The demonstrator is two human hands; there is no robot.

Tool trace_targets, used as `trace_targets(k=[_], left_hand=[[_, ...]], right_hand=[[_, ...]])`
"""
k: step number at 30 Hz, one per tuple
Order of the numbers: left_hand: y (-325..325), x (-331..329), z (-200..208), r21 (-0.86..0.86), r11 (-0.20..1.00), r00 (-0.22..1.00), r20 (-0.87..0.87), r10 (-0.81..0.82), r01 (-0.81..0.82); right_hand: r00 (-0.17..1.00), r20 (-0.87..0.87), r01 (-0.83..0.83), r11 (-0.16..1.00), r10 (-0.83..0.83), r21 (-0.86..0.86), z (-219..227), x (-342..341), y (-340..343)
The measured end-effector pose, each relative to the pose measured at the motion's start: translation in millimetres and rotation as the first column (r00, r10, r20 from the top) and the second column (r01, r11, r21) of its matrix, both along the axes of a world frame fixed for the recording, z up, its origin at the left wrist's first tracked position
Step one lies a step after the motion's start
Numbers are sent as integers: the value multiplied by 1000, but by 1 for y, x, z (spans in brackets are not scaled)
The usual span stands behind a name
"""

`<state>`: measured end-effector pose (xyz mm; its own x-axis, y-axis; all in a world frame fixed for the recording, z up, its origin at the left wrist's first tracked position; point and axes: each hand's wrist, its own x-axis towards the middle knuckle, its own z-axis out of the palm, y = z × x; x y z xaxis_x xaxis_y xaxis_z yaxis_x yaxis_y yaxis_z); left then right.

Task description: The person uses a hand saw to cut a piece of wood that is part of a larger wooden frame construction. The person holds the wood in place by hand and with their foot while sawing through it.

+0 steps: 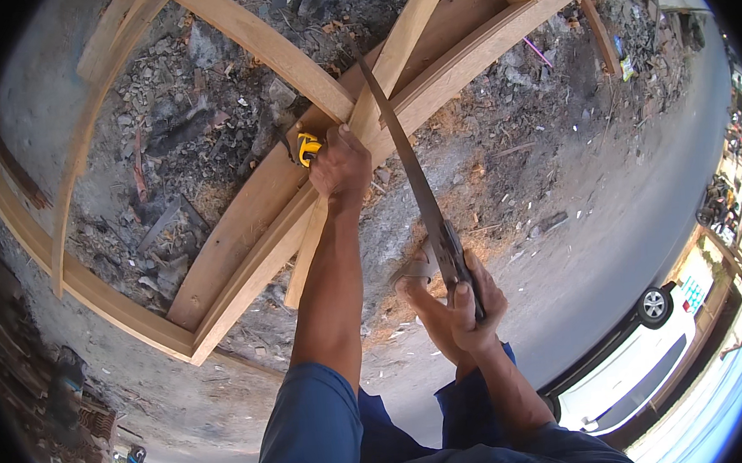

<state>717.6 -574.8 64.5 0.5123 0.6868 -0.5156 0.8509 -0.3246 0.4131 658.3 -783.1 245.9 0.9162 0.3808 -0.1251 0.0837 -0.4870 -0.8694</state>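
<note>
My right hand [478,306] is closed round the handle of a handsaw [413,161]. The long dark blade points up and away, lying across a pale wooden slat [405,44] where it crosses a frame beam [258,278]. Just left of the blade, my left hand [340,163] is closed on the slat at this crossing, thumb on top and the other fingers partly hidden. A yellow tape measure [308,149] lies against the left side of that hand, over the beam. Whether the fingers also touch it, I cannot tell.
More wooden frame pieces [264,50] spread to the upper left, with a curved-looking rail [92,307] at far left. Rubble and ash [183,128] cover the ground beneath. My foot [421,267] is near the saw handle. A white car [630,368] stands at lower right.
</note>
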Motion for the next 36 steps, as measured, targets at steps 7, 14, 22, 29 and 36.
trace_targets(k=[7, 14, 22, 29, 36], left_hand=[[-5, 5, 0, -8, 1000, 1000, 3, -24, 24], [-2, 1, -5, 23, 1000, 1000, -11, -6, 6], [-5, 12, 2, 25, 1000, 999, 43, 8, -9], [-7, 2, 0, 121, 993, 999, 47, -14, 9], [-4, 1, 5, -40, 999, 998, -70, 5, -8]], right_hand=[[974, -197, 119, 993, -112, 24, -58, 94, 82], [996, 92, -4, 1000, 4, 2, -9, 6, -1], [951, -275, 147, 989, -144, -8, -58, 83, 65], [996, -50, 71, 991, -77, -110, -20, -8, -7], [966, -228, 129, 991, -120, 25, -79, 98, 82]])
